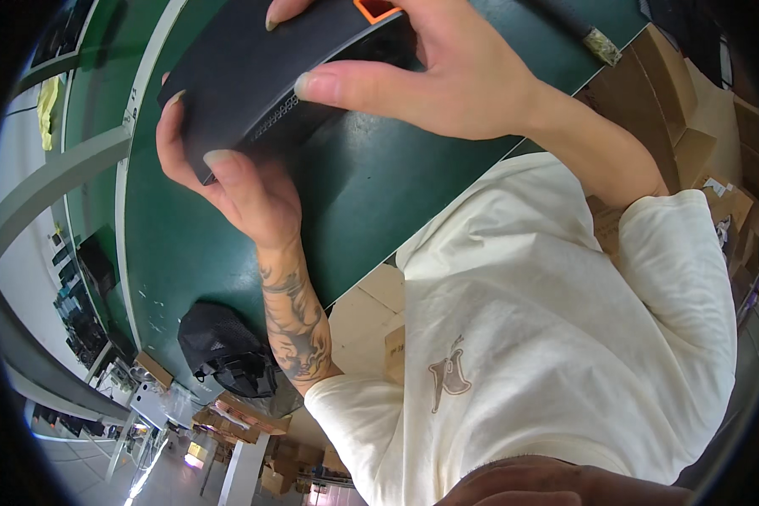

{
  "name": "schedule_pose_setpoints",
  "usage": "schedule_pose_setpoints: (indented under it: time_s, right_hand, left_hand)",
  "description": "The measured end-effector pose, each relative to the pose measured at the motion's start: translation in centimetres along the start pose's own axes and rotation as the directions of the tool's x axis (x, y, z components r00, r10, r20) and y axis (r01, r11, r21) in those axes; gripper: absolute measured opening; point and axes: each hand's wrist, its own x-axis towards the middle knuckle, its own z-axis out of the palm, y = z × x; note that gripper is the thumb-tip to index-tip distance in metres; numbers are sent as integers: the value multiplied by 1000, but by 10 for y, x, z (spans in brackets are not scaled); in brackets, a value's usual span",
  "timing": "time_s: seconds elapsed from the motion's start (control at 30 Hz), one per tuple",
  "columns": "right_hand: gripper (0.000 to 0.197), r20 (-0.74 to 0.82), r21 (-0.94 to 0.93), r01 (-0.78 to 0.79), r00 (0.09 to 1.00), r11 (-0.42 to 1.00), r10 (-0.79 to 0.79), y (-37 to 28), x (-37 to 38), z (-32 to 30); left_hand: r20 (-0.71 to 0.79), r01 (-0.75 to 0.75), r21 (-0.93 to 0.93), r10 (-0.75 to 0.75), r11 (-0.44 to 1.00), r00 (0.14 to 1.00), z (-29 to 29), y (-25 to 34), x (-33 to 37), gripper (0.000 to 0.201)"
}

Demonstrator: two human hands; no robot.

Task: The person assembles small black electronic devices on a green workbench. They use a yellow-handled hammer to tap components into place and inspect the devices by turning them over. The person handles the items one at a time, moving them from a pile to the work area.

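"Case, smooth, black and boxy (244,76): where is it?"

"Over the shiny green tabletop (346,244), at the top of the view. Its far end is cut off, and I can't tell if it touches the table."

"How is it held?"

"Both hands grip it. The bare left hand (261,198) is clamped on the near left end, thumb by the corner, fingers round the side. The bare right hand (464,84) pinches farther up, thumb on the edge near a row of tiny holes (277,115)."

"Why two hands?"

"I think it's long, so a hand at each part keeps it steady and tipped."

"What's in the way?"

"The right hand hides some of the case, next to a bright orange piece shaped like a frame (373,18)."

"What else is around?"

"A pale grey metal rail (126,139) runs along the left. A floppy black mesh bag or cap (228,346) lies near the left arm, well apart from the case. Open brown cardboard boxes (649,93) sit past the table, on the right."
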Motion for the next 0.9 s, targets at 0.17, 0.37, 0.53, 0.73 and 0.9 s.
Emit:
schedule_pose_setpoints:
  time_s: [0.17, 0.37, 0.53, 0.73, 0.9]
  right_hand:
    - [55, 98, 68, -9, 995, 998, 2, 7, -2, -11]
    - [64, 141, 114, -21, 990, 993, 5, 7, 0, -15]
    - [65, 101, 35, -25, 995, 999, 22, 7, -6, -11]
    - [63, 70, 27, 39, 997, 999, -41, 15, -5, -7]
    - [60, 41, -70, 209, 978, 976, -206, 9, 1, -7]
  left_hand:
    - [-44, 27, -25, -28, 999, 999, -3, 1, -1, 73]
    - [-91, 56, 3, -55, 998, 994, -2, 4, 3, 63]
    - [-91, 43, 50, -38, 998, 995, 5, 7, 3, 56]
    - [-102, 33, 63, -26, 997, 994, 11, 7, 2, 57]
    - [-74, -19, 87, 25, 996, 997, 5, 5, -2, 63]
